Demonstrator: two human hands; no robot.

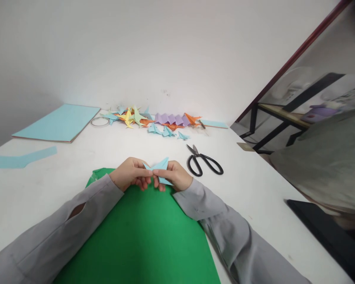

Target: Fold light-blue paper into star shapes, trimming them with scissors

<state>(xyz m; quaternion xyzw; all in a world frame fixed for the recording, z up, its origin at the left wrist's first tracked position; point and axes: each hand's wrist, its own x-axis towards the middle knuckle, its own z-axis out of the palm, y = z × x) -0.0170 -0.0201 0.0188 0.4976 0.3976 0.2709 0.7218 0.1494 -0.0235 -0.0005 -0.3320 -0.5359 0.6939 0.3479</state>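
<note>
Pinching a folded light-blue paper [162, 165] together, the left hand [132, 173] and right hand [176, 175] meet above a green sheet [139, 236].

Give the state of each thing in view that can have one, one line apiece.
Left hand: pinching the small blue paper
Right hand: pinching the same paper
Small blue paper: folded, held
Scissors: lying down, blades slightly open
Purple paper: pleated
Large blue paper: lying flat
Blue strip: lying flat
Colored paper figures: folded, heaped
</note>
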